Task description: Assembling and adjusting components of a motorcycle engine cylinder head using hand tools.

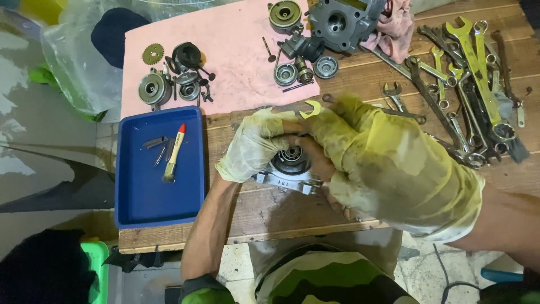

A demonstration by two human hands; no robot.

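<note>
A round metal engine part (289,166) with a bearing at its centre sits low on the wooden desk (270,211), near the front edge, held between both hands. The left hand (254,145), in a stained pale glove, is clenched around the part's 9 to 11 o'clock side. The right hand (376,163), gloved the same and yellow with grime, covers the 1 to 4 o'clock side, its bare fingertips (315,160) pressed on the rim; it grasps the part too.

Just at 12 o'clock from the hands a yellow spanner end (310,108) pokes up between the gloves. At 9 o'clock lies a blue tray (135,197) holding a brush (174,153) with a red tip and a few small dark metal pieces (156,143). At 11 o'clock a pink cloth (236,50) carries a small gear (152,54), a black ring (187,55), round housings (152,89), bearings (286,74) and thin valves. At 12 o'clock, at the far edge, stands a grey cylinder head (340,21) with a pink rag (394,25) beside it. From 1 to 3 o'clock a heap of spanners (467,84) spreads over the planks. At 10 o'clock, off the desk, sits a clear plastic bag (73,62).
</note>
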